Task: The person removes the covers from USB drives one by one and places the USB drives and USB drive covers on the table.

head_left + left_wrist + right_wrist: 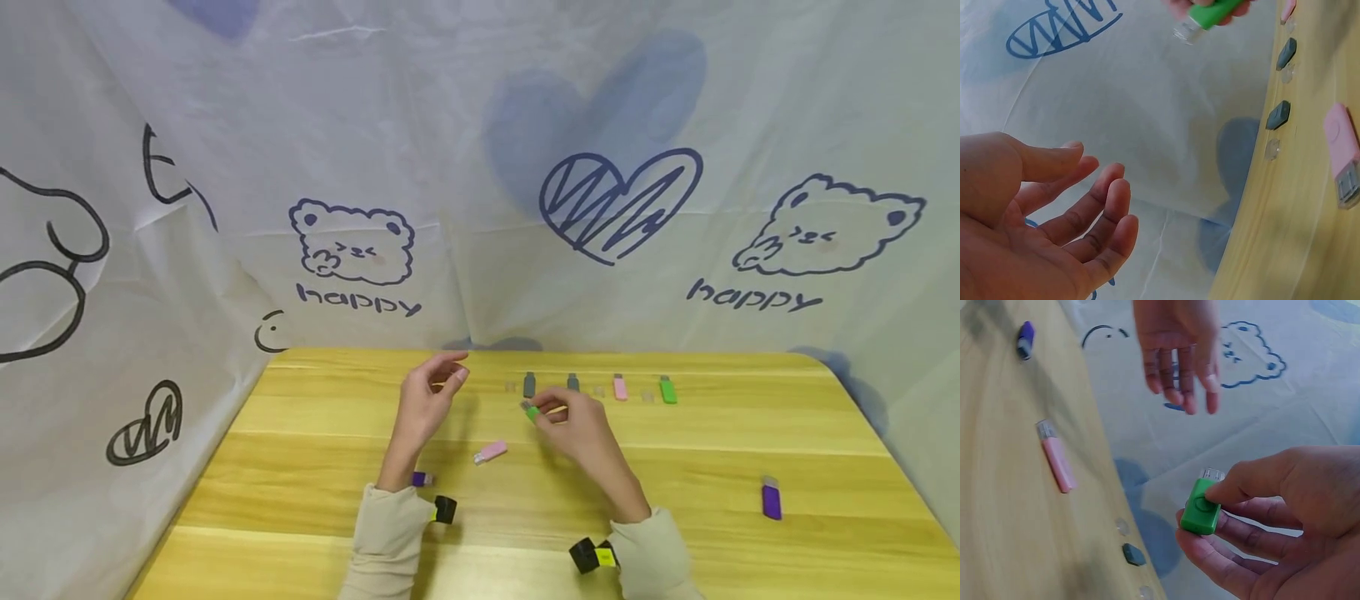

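Right wrist view: pinching green USB stick (pixel 1198 514) between thumb and curled fingers of right hand (pixel 582 425). Aiming long axis, plug first, roughly toward left hand (pixel 425 400), empty with loosely bent fingers, across gap likely to matter. Farther out, on wooden table (pixel 750 554): pink stick (pixel 492 452).

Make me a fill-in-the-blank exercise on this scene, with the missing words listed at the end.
1. The USB stick in the right hand is coloured ____.
2. The left hand is holding ____.
3. In the head view, the far-right stick on the table is coloured ____.
4. In the back row, the stick lying between a grey stick and the row's green stick is coloured ____.

Missing words: green; nothing; purple; pink.
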`<state>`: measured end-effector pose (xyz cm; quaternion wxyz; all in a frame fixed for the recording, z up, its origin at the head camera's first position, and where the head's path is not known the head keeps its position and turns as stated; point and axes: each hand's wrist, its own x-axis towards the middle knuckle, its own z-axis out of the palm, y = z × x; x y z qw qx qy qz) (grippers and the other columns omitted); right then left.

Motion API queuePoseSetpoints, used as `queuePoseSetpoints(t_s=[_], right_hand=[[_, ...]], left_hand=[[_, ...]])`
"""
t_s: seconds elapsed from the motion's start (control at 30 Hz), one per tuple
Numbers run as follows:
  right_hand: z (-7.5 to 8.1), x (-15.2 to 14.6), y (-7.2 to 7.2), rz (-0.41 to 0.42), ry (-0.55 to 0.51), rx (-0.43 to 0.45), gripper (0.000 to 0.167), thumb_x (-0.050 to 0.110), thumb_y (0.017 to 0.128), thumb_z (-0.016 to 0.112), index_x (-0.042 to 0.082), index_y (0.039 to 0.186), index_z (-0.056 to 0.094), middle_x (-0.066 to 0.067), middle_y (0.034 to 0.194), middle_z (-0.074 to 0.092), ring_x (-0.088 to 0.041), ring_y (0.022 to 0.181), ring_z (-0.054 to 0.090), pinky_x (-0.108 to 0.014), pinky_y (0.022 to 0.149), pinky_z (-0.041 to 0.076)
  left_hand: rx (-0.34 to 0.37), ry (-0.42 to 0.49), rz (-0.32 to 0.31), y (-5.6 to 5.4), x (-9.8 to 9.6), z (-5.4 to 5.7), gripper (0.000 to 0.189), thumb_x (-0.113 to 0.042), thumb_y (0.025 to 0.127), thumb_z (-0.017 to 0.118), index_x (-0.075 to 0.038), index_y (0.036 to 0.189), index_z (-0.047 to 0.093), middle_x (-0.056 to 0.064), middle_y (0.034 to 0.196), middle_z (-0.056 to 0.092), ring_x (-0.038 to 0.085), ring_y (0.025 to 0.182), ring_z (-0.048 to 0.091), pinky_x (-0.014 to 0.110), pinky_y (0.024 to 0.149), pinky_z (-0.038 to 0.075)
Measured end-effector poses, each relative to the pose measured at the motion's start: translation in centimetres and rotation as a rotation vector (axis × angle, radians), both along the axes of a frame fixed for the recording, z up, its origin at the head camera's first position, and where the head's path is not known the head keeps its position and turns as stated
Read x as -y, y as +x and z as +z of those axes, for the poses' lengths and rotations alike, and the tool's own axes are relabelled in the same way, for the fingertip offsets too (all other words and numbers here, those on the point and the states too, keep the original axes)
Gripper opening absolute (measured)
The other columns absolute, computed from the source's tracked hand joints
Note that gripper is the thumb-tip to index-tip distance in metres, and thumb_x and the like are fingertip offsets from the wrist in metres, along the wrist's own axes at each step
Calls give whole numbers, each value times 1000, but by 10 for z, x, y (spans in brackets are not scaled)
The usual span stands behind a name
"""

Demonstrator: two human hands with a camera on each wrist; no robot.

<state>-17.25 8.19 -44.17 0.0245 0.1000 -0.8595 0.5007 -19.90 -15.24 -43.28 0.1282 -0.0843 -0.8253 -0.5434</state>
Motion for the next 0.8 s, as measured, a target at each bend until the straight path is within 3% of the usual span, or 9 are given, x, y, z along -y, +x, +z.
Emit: queuePoseSetpoints(t_s=[0.43,0.8], right_hand=[[15,-19,11,3,-95,-14,17,-1,93,70,5,108,75,-11,107,73,-30,96,73,-39,80,60],[30,-26,18,8,-142,-59,18,-4,94,68,1,111,71,-14,113,70,-29,101,70,-30,85,59]], left_hand=[[-22,-57,-78,5,-13,1,17,-7,99,68,-5,114,76,9,105,75,25,96,69,41,82,58],[-9,-18,-188,10,-27,10,16,-9,101,67,-5,113,76,7,108,75,22,98,70,40,88,57]])
